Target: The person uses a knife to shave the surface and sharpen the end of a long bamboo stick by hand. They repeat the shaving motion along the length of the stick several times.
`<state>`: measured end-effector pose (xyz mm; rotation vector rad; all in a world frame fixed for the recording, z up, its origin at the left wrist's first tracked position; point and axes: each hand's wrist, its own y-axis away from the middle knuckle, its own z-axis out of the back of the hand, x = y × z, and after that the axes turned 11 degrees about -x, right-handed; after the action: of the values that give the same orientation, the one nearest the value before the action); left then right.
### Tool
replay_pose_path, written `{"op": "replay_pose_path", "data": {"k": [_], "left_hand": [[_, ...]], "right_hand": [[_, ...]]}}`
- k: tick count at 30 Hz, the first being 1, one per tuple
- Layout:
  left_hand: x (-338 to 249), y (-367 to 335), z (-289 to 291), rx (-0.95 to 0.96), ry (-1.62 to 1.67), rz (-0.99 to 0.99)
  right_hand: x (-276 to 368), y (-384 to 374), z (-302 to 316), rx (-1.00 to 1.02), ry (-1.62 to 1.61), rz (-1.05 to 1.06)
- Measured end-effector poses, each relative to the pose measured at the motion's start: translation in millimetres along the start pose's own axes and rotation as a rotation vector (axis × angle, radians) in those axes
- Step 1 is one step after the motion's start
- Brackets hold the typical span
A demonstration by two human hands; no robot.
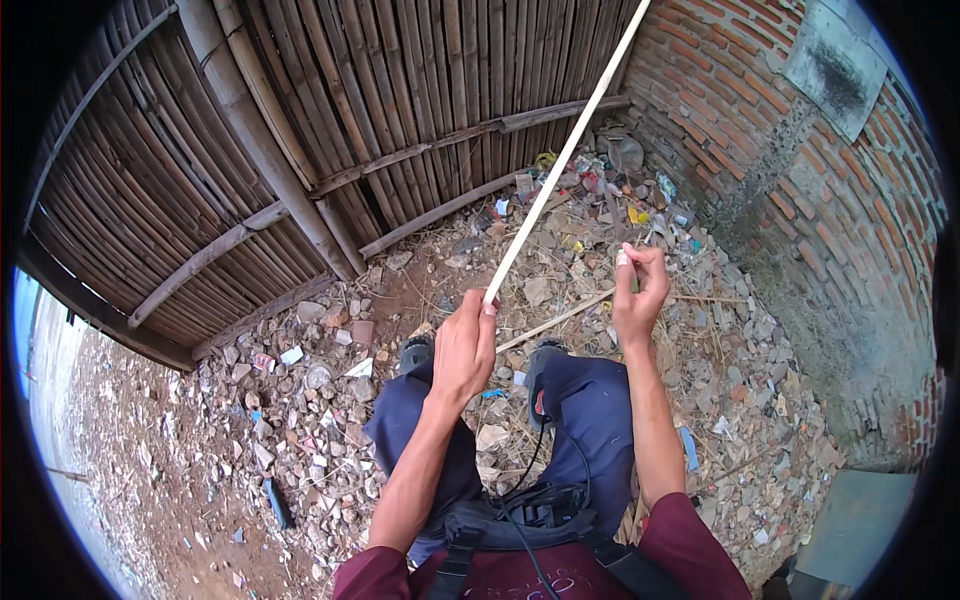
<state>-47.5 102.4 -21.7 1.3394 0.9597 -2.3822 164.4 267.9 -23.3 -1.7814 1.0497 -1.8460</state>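
A long, thin, pale strip (562, 165), likely bamboo or wood, slants up and away to the right past the top edge of the view. Its near end is gripped between the thumb and fingers of my left hand (462, 345). Off to the right, my right hand (642, 300) is raised, with thumb and fingertips pressed together in a pinch; whether anything small sits between them I cannot make out. Below, another thin stick (556, 320) lies across the rubble between my hands, partly hidden behind the right one.
Stones and litter (310, 420) cover the ground around my feet. A bamboo-slat wall (400, 90) stands ahead and left, with a leaning pole (265, 130). A brick wall (810, 230) rises on the right, and a grey panel (855, 525) is at lower right.
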Motion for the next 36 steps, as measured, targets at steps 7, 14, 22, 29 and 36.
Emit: {"op": "replay_pose_path", "data": {"k": [7,14,22,29,36], "left_hand": [[-1.3,-2.4,-6.7,0.147,0.206,0.244],[12.6,1.5,-8.0,0.217,0.427,0.324],[14.1,3.1,-10.1,0.251,0.497,0.367],[9.0,2.4,-7.1,0.216,0.447,0.362],[12.6,1.5,-8.1,0.243,0.302,0.27]], "right_hand": [[36.5,28.3,-21.9,0.423,-0.077,0.334],[42.9,38.4,-27.9,0.598,-0.045,0.408],[46.0,39.6,-26.6,0.637,-0.04,0.424],[43.5,40.0,-26.2,0.654,-0.04,0.428],[44.7,40.1,-23.4,0.64,-0.04,0.438]]}}
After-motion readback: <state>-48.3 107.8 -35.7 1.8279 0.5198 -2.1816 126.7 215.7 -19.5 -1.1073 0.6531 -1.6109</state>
